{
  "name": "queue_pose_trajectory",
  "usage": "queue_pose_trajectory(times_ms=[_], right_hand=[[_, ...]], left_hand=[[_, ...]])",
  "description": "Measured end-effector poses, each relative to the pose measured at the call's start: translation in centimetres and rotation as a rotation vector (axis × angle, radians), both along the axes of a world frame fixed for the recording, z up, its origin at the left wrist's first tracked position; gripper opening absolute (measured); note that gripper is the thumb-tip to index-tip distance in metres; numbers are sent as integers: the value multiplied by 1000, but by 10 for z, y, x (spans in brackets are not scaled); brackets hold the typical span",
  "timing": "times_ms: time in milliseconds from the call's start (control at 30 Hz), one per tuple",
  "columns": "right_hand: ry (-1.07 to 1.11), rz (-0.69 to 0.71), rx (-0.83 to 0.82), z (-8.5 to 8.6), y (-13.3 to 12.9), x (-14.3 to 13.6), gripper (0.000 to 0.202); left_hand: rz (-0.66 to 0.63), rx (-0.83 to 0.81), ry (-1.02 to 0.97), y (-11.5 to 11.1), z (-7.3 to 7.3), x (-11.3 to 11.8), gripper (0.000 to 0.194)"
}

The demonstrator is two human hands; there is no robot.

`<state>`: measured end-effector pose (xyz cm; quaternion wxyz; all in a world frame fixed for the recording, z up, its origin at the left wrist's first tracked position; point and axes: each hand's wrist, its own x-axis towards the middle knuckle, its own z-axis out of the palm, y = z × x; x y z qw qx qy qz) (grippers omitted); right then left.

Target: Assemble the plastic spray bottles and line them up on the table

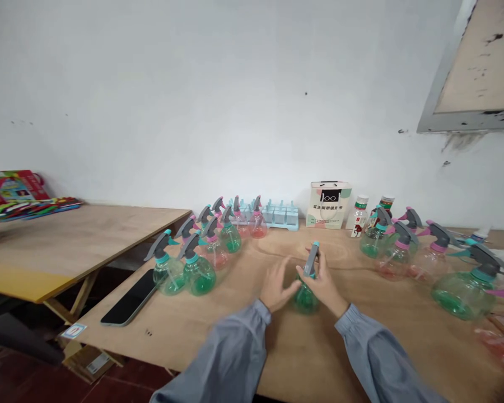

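Note:
A green spray bottle (306,299) with a grey and teal trigger head stands upright on the wooden table, between my hands. My right hand (322,284) is closed round its spray head, fingers partly hidden behind it. My left hand (277,285) is just left of the bottle, fingers apart, holding nothing. Several green and pink spray bottles (199,275) stand in a group to the left. Another group of green and pink bottles (462,294) is on the right side.
A black phone (130,299) lies at the table's left edge. Along the wall are a light blue tray (292,225), a paper bag (328,207) and a white bottle (358,218). A second table (79,238) on the left holds colourful items (29,210).

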<state>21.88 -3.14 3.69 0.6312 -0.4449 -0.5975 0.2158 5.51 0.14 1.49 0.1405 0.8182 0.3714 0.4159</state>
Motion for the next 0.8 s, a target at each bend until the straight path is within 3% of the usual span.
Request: queue_pose_trajectory(times_ms=[100, 167, 267, 367, 567, 800], right_hand=[[-43, -51, 39, -3, -1, 6, 73], [-70, -35, 42, -6, -3, 8, 70], [-94, 7, 30, -8, -4, 7, 67], [-99, 43, 40, -7, -4, 6, 66], [-103, 64, 67, -4, -6, 9, 56], [107, 37, -82, 2, 6, 11, 46]], left_hand=[[205, 27, -182, 62, 29, -16, 51], [368, -74, -149, 108, 50, -25, 50], [397, -164, -76, 161, 73, -30, 50], [420, -212, 2, 189, 82, -28, 53], [523, -207, 134, 197, 82, -19, 58], [586, -77, 213, 153, 65, -10, 49]])
